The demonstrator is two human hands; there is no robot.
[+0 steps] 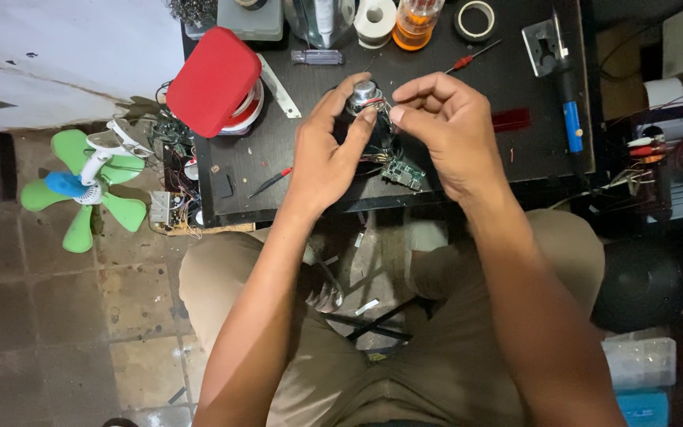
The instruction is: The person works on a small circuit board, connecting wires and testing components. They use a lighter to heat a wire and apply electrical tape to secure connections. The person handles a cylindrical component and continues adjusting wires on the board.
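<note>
My left hand grips a small round speaker driver with a silver magnet, held above the dark worktable. My right hand pinches thin wires at the driver's right side. A small green circuit board hangs below the driver on those wires, between both hands. Much of the driver's body is hidden by my fingers.
A red padded case sits at the table's left. A soldering iron with a blue handle, a red screwdriver, tape rolls, an orange bottle and a small pick tool lie around. A green fan stands on the floor.
</note>
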